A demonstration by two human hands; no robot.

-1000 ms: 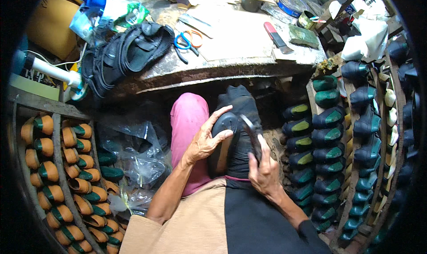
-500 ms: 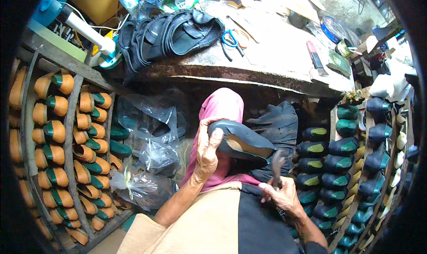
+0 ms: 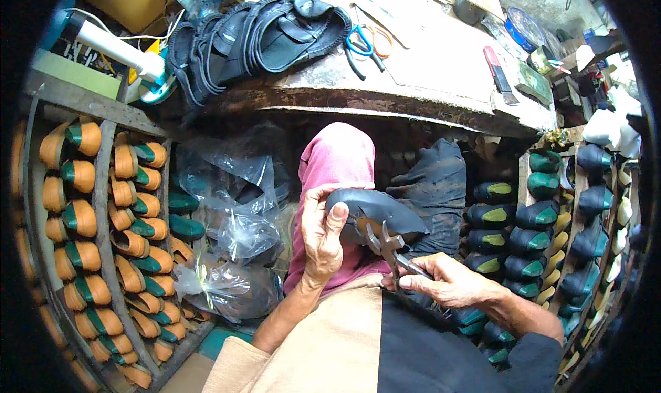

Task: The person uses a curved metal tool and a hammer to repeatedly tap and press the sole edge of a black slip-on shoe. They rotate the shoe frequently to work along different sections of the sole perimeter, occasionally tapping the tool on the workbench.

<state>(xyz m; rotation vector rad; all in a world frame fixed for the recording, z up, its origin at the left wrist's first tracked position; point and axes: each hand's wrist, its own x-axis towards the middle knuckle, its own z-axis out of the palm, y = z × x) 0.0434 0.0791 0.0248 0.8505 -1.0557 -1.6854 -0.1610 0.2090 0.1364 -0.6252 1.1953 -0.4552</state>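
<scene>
My left hand [image 3: 322,238] is closed around the left end of a dark shoe upper [image 3: 389,209], held above my lap with the thumb pressed on its near edge. In my right hand [image 3: 451,281] are metal lasting pliers [image 3: 392,244] with a hammer-like knob, gripped by the handles. Their jaws are at the near edge of the upper; whether they bite the material I cannot tell. Behind the shoe rises my knee under a pink cloth [image 3: 337,155]. My other knee is in dark trousers [image 3: 434,186].
Racks of orange-and-green shoes [image 3: 82,217] stand left, and dark shoes [image 3: 533,245] fill racks at right. Clear plastic bags [image 3: 237,231] lie by my left leg. The workbench [image 3: 427,69] ahead bears black sandals [image 3: 275,42], blue-handled pliers [image 3: 359,43] and a red-handled knife [image 3: 497,73].
My right hand has brought the pliers up and left to the shoe, turning them. The upper has tilted, so its tan inside shows less. The whole view has shifted slightly.
</scene>
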